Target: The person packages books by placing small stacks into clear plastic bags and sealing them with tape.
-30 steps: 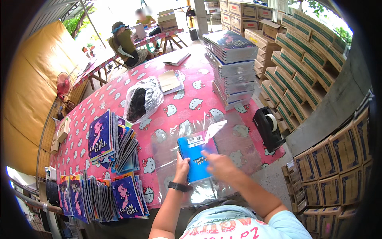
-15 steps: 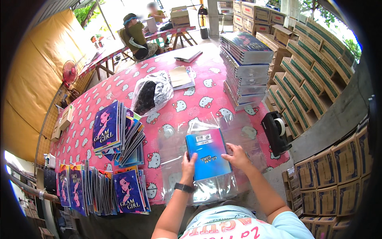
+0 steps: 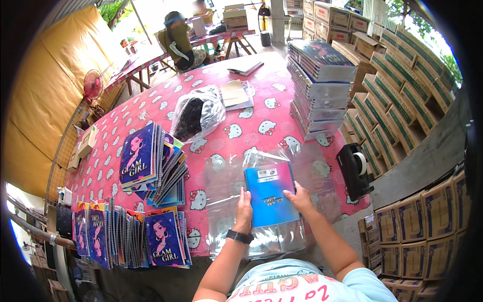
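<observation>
A blue and pink spiral notebook lies on clear plastic sheeting at the table's near edge, its printed cover title upside down to me. Against its left, coil-bound edge rests my left hand, open, fingers straight and flat. My right hand grips the right edge, with the thumb on the cover and the fingers along the side. Whether more notebooks lie beneath this one, I cannot tell.
Stacked notebooks with purple covers and a row of upright ones sit left. A tall notebook stack and black tape dispenser stand right. Beyond are a plastic bag with dark contents, cartons and a seated person.
My left hand's fingers have straightened along the notebook's edge; its thumb has left the cover. The right hand has shifted along the right edge. The whole view has moved slightly.
</observation>
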Available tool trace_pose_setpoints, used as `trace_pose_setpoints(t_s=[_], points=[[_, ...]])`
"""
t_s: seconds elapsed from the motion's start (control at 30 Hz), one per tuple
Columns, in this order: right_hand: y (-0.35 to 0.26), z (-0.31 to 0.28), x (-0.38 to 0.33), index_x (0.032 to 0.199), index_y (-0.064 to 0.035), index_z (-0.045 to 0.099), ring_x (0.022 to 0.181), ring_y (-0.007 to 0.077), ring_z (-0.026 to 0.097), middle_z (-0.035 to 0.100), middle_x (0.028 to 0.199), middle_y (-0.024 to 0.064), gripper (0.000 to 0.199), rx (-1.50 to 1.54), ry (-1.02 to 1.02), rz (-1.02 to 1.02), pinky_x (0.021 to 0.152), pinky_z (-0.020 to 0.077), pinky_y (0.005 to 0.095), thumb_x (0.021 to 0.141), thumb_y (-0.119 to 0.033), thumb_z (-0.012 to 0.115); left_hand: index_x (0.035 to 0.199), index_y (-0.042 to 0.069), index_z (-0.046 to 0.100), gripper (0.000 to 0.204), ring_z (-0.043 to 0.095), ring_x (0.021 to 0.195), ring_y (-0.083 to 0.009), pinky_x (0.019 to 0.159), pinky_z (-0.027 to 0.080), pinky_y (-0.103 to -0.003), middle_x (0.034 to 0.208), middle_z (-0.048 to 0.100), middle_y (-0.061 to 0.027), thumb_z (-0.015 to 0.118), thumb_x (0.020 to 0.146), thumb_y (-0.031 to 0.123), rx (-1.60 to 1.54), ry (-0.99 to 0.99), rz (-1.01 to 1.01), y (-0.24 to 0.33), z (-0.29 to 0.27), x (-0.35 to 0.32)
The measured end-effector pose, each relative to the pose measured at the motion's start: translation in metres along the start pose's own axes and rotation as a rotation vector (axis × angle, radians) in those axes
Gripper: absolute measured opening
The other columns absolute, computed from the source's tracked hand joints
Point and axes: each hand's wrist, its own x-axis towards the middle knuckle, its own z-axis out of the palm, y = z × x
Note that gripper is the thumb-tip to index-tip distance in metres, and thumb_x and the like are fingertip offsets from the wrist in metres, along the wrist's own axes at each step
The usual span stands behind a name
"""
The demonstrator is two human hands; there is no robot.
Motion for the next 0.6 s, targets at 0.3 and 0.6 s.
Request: trace_pose_setpoints(t_s=[0.3, 0.6], points=[[-0.020, 0.026, -0.012, 0.133, 0.0030, 0.035, 0.110, 0.0367, 0.052, 0.056, 0.116, 0.0243, 0.098, -0.312, 0.097, 0.033, 0.094, 0.0425, 0.0426, 0.063, -0.050, 0.078, 0.139, -0.005, 0.023, 0.078, 0.057, 0.102, -0.0203, 0.083, 0.049, -0.029, 0.119, 0.054, -0.0177, 0.051, 0.090, 0.049, 0.108, -0.043, -0.121, 0.035, -0.010, -0.010], [-0.022, 0.009, -0.015, 0.139, 0.0036, 0.023, 0.110, 0.0384, 0.054, 0.056, 0.116, 0.0270, 0.111, -0.296, -0.006, 0.143, 0.094, 0.0427, 0.0423, 0.061, -0.055, 0.077, 0.129, -0.001, 0.040, 0.063, 0.057, 0.100, -0.0167, 0.084, 0.049, -0.028, 0.114, 0.056, -0.0109, 0.041, 0.094, 0.051, -0.174, -0.154, -0.138, 0.030, 0.001, -0.019]])
